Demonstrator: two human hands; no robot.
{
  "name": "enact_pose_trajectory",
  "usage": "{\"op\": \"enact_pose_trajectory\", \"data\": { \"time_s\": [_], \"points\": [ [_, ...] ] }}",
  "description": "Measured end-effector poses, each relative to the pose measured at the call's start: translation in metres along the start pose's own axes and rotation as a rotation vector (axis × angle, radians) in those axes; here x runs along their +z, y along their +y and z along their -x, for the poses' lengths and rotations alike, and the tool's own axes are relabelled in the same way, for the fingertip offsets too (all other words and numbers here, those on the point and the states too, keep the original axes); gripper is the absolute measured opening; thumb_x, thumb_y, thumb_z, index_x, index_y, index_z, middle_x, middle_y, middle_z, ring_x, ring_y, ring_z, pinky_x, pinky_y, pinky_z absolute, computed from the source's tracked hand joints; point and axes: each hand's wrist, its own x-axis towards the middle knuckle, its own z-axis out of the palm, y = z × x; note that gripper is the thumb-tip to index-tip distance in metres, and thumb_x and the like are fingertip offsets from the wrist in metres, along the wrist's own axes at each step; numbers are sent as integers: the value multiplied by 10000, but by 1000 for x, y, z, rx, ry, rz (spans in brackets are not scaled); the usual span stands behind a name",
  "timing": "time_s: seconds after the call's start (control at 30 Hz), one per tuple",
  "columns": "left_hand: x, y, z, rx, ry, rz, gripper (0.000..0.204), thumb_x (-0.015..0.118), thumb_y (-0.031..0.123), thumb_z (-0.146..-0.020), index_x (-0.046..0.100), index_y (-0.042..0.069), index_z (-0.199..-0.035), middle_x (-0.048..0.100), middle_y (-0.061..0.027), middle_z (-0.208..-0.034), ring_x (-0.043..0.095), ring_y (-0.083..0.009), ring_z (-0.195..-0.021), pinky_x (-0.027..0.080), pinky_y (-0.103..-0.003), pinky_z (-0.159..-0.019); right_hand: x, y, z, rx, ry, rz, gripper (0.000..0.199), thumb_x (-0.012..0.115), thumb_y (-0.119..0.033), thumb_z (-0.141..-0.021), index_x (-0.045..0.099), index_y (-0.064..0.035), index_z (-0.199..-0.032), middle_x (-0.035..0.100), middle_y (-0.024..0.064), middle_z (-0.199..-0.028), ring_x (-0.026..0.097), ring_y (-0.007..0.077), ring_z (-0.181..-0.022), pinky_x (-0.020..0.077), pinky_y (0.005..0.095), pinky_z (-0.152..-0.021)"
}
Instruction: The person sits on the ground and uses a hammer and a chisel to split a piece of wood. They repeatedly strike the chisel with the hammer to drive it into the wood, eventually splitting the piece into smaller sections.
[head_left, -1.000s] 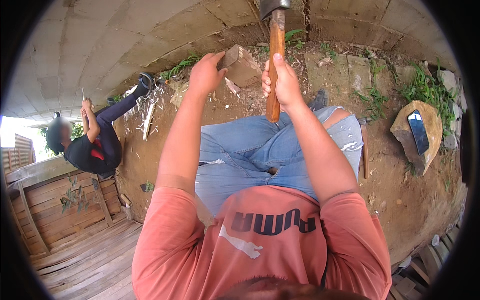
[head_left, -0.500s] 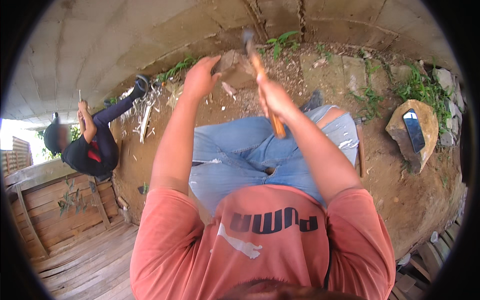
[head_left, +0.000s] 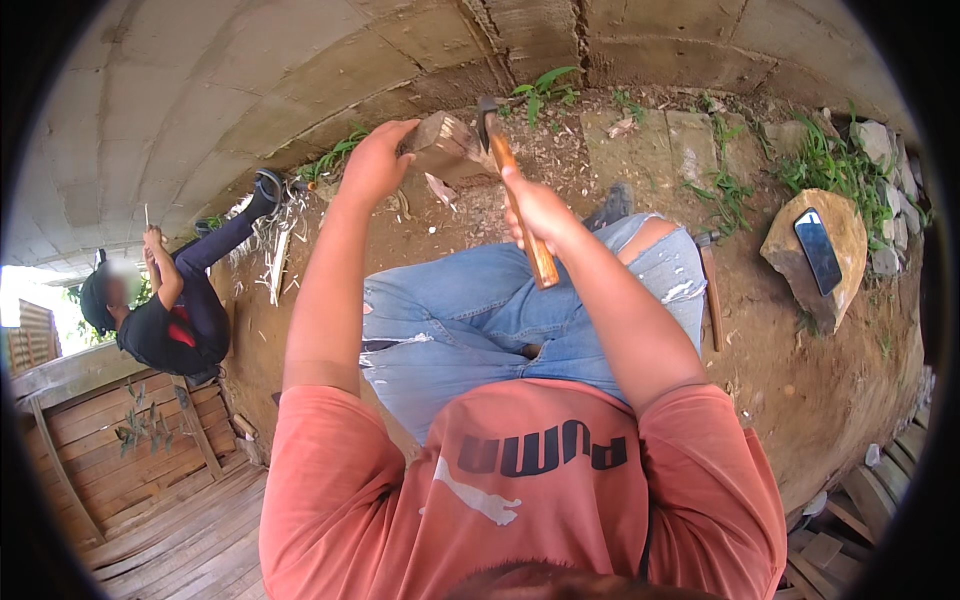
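My right hand (head_left: 538, 212) is closed round the wooden handle of a hammer (head_left: 506, 158). Its dark metal head is at the right end of a rough wood block (head_left: 440, 137), low above the ground; whether it touches the wood I cannot tell. At the block's left end, my left hand (head_left: 378, 162) grips it, with the fingertips partly hidden behind the wood. The block's upper face looks pale and splintered. Just below it lies a loose wood chip (head_left: 440, 190).
A concrete wall (head_left: 350, 60) rises beyond the block. At right, a phone (head_left: 818, 250) lies on a large rock (head_left: 778, 240). A wooden-handled tool (head_left: 711, 295) is beside my right leg. Another person (head_left: 165, 290) sits at left near wood shavings (head_left: 282, 250).
The hammer head has come down from above and right of the block to its right end. My left hand still grips the block. The whole view has shifted slightly.
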Motion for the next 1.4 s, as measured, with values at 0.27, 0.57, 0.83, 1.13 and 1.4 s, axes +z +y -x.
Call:
{"op": "enact_pose_trajectory", "data": {
  "time_s": [0.27, 0.57, 0.83, 1.13, 1.4],
  "points": [
    [-15, 6, -15, -13, -119, 16, 613, 764, -7, -878, 629, 140, -1458, 644, -138, -1456, 606, -377, -1340, 503, -448, -1119, -16, -56, 26, -345, -21, -62, 454, 681, -387, -1065, 538, 9, -1236, 550, 0, -708, 519, 95, -524, 453, 291, -454],
    [-9, 29, -12, -124, -41, -173, 567, 821, 121, -876, 665, 131, -1421, 646, -154, -1367, 647, -379, -1245, 530, -454, -1069, -36, -42, 16, -335, 123, 99, 362, 703, -198, -1028, 570, 46, -1259, 650, 60, -804, 632, 122, -588, 528, 311, -501],
    [17, 49, -2, -247, 152, -162, 597, 854, 378, -880, 690, 90, -1377, 690, -174, -1316, 667, -380, -1237, 551, -465, -1033, -20, -52, 44, -640, 405, 634, 364, 636, -296, -1049, 645, 33, -1206, 749, 198, -962, 758, 359, -877, 583, 493, -806],
    [2, 32, 2, -204, 96, -100, 578, 867, 394, -866, 713, 108, -1344, 712, -166, -1289, 681, -367, -1213, 549, -457, -1018, -3, -45, 59, -485, 273, 787, 407, 638, -344, -1036, 638, 29, -1199, 739, 274, -1026, 723, 460, -995, 556, 542, -893],
    [11, 51, -1, -326, 108, -244, 613, 842, 481, -879, 714, 106, -1346, 718, -170, -1256, 701, -369, -1167, 568, -466, -972, -8, -5, 13, -419, 303, 898, 394, 626, -326, -1048, 623, 39, -1196, 732, 290, -1008, 722, 477, -974, 558, 554, -873]
  ]
}}
